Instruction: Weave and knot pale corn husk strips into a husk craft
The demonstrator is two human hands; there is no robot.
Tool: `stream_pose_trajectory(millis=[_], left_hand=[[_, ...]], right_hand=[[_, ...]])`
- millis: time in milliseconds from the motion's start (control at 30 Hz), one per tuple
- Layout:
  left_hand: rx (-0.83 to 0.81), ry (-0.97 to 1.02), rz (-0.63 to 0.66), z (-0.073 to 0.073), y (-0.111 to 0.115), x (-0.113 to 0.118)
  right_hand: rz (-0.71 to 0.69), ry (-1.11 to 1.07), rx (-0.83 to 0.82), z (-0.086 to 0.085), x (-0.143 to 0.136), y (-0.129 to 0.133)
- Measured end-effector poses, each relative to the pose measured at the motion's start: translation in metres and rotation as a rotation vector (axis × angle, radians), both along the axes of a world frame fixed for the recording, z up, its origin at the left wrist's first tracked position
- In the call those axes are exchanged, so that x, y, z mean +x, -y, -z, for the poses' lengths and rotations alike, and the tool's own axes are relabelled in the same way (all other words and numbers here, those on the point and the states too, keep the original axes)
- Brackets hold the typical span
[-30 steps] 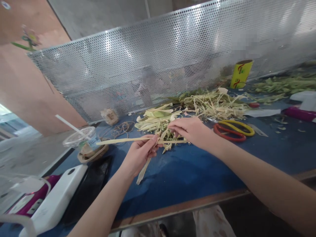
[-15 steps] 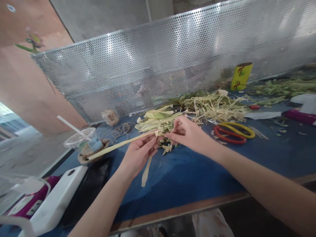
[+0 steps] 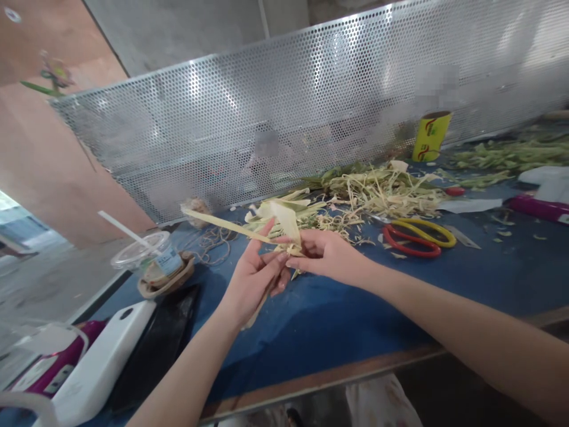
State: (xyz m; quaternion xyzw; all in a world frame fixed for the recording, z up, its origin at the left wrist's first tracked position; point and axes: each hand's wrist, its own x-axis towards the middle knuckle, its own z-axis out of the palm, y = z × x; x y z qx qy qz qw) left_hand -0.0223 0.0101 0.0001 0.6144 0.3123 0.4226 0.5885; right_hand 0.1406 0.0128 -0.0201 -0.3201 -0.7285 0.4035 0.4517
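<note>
Pale yellow corn husk strips (image 3: 226,225) meet in a bunched knot between my two hands. My left hand (image 3: 255,276) is closed on the strips from the left, its index finger raised along one of them. One long strip sticks out to the upper left, and another hangs below the palm. From the right, my right hand (image 3: 326,255) pinches the husk at the bunched part, with a broad piece of husk (image 3: 287,219) standing up above its fingers. The fingers partly hide the knot. Behind the hands lies a heap of husks and shreds (image 3: 377,190).
Scissors (image 3: 418,237) with red and yellow handles lie right of my hands, beside a blade (image 3: 463,237). A plastic cup (image 3: 153,255) with a straw, twine (image 3: 213,243), a black slab (image 3: 160,344) and a white device (image 3: 102,362) sit left. A perforated metal screen (image 3: 267,118) stands behind.
The long strip has swung upward on the left, and a broad husk piece now stands up between the hands. My right hand has closed in beside my left. The lower strip has shifted left.
</note>
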Motion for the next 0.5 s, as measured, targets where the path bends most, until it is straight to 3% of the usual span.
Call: stream_pose_trajectory(millis=[167, 333, 500], left_hand=[[0.061, 0.012, 0.023, -0.0019, 0.0038, -0.0006], [0.083, -0.032, 0.042, -0.0043, 0.0054, -0.0023], [0.108, -0.118, 0.027, -0.0032, 0.003, -0.0052]], right_hand=[[-0.089, -0.212, -0.132, 0.0035, -0.0045, -0.0013], [-0.181, -0.199, -0.104, -0.0012, -0.0027, 0.0033], [-0.086, -0.099, -0.194, -0.0037, 0.0001, 0.0035]])
